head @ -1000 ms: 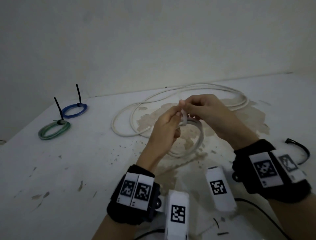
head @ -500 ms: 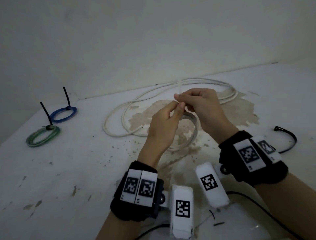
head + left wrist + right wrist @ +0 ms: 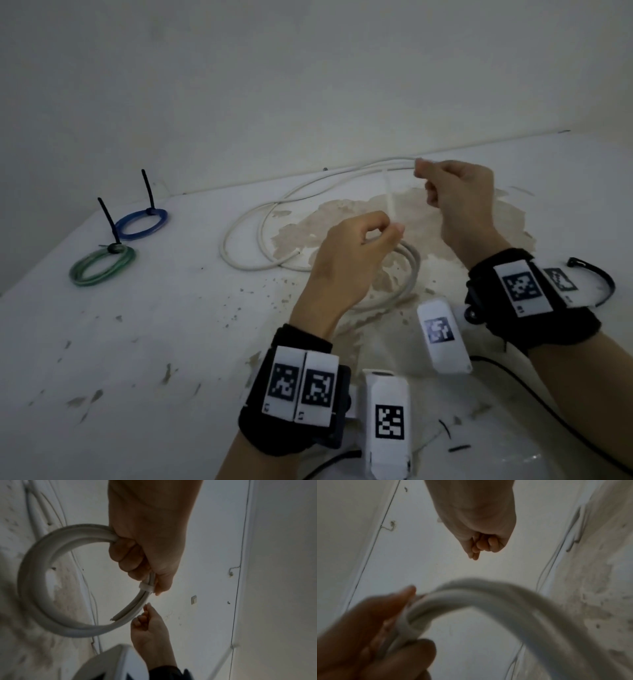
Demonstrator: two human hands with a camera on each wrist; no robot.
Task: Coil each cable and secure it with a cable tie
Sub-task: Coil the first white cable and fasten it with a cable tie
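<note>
Hands draw a cable tie tight around a coiled white cable.
The left hand (image 3: 346, 253) grips the white coil (image 3: 51, 563) beside the cable tie (image 3: 146, 587); above that grip, the right hand (image 3: 459, 192) pinches the tie's tail.

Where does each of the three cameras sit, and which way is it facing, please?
Head: worn high, looking forward and down at the table; both hands and wristbands show.
Left wrist: looks along the left hand, which grips the white coil.
Right wrist: looks along the right hand toward the wall; it is blurred.
Shared: all three show the white coil and its white cable tie.
</note>
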